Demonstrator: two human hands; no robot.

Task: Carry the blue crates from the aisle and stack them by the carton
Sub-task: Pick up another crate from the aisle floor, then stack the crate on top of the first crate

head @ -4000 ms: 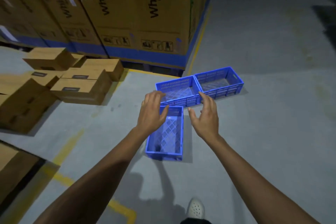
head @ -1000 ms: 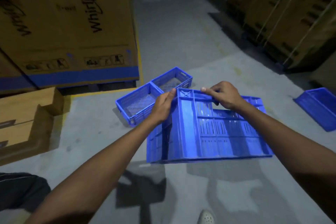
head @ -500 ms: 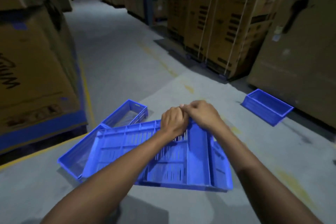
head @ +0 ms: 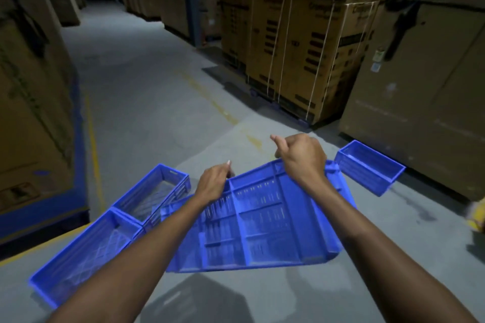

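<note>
I hold a blue crate (head: 262, 220) off the floor, turned so its ribbed underside faces me. My left hand (head: 214, 182) grips its far edge at the left. My right hand (head: 301, 157) grips the same edge further right, thumb raised. Two more blue crates lie on the floor at the left, side by side: a near crate (head: 86, 252) and a far crate (head: 154, 191). Another blue crate (head: 370, 166) sits on the floor at the right, next to a big carton (head: 420, 92).
Tall strapped cartons on pallets (head: 301, 47) line the right side of the aisle. A large carton with a blue band (head: 34, 126) stands at the left behind a yellow floor line (head: 93, 139). Something yellow (head: 476, 220) shows at the right edge.
The view has turned right, up the aisle. My hands, close together half a second ago, have spread apart along the crate's edge, and the held crate has shifted right.
</note>
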